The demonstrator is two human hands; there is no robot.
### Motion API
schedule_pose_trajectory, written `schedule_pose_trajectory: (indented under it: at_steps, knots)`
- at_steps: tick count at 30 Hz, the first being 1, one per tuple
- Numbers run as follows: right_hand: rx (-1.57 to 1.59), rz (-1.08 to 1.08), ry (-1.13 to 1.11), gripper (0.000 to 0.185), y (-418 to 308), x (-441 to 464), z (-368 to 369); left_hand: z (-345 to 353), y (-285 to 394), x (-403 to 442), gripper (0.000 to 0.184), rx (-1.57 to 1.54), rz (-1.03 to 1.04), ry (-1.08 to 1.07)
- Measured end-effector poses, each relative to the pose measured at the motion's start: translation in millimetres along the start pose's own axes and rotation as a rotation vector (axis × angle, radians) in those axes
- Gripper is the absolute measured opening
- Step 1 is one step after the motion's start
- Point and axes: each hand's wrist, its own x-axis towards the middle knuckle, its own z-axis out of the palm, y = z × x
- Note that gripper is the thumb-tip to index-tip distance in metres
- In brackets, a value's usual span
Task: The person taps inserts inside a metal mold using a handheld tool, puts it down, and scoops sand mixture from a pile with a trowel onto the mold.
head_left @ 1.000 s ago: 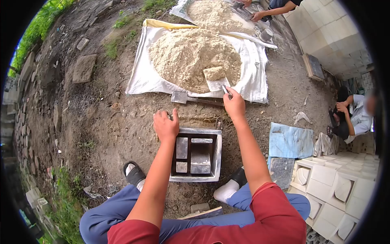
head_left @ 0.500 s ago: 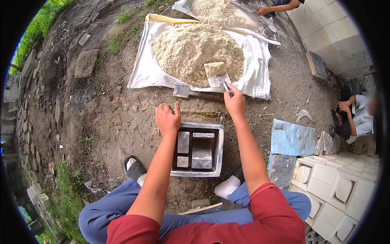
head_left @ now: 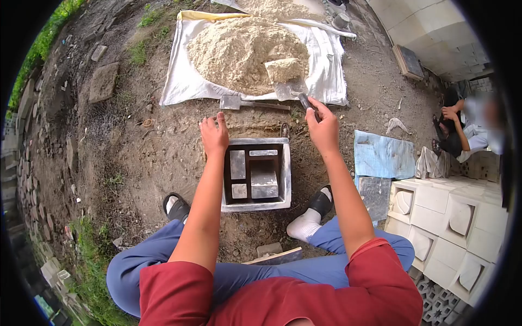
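My right hand (head_left: 324, 126) is wrapped round the dark handle of a trowel (head_left: 288, 91), its flat blade carrying a lump of pale, damp sandy mix (head_left: 284, 69). The blade is at the near edge of the heap of mix (head_left: 234, 51), which lies on a white woven sack (head_left: 182, 87). My left hand (head_left: 214, 134) is open, fingers apart, by the upper left corner of a square metal mould (head_left: 287, 176); whether it touches the rim I cannot tell. Inside the mould are several rectangular metal blocks (head_left: 264, 176). Between sack and mould lies a hammer-like tool (head_left: 231, 102) with a long handle.
A blue sheet (head_left: 383, 155) and a dark flat plate (head_left: 374, 191) lie to the right, beside stacked pale moulded blocks (head_left: 435, 212). Another person (head_left: 465, 125) sits at the far right. My sandalled feet flank the mould. A flat stone (head_left: 103, 82) lies at left.
My right hand has drawn the loaded trowel slightly back and turned its handle. The whole view has shifted, so the sack and mould appear higher. The co-worker's arm at the top has left view.
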Motion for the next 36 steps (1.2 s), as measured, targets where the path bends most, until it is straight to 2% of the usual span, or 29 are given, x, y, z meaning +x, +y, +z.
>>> schedule_pose_trajectory:
  at_steps: [1,3,5,13,21,24,26,36]
  knots:
    - [-0.008,-0.004,-0.001,0.035,-5,-10,-7,2,-2,0,0.068,-0.002,0.057,0.071]
    - [0.034,0.023,-0.033,0.036,-16,-29,-21,0,-4,2,0.067,-0.006,0.035,0.053]
    - [0.081,0.021,-0.027,0.036,-26,-52,-30,-5,-1,3,0.071,-0.045,-0.089,-0.094]
    - [0.069,0.113,-0.082,0.036,-49,-135,-60,-3,-2,3,0.071,-0.038,-0.116,-0.066]
    - [0.055,0.209,-0.094,0.036,-58,-217,-59,-8,4,2,0.07,-0.046,-0.136,-0.102]
    - [0.121,0.251,-0.105,0.034,-64,-240,-51,-2,-2,3,0.069,-0.052,-0.138,-0.081]
    - [0.111,0.265,-0.108,0.034,-61,-251,-47,6,-9,4,0.075,-0.088,-0.046,0.057]
    - [-0.021,0.295,-0.122,0.033,-55,-281,-39,8,-11,4,0.073,-0.122,-0.044,0.087]
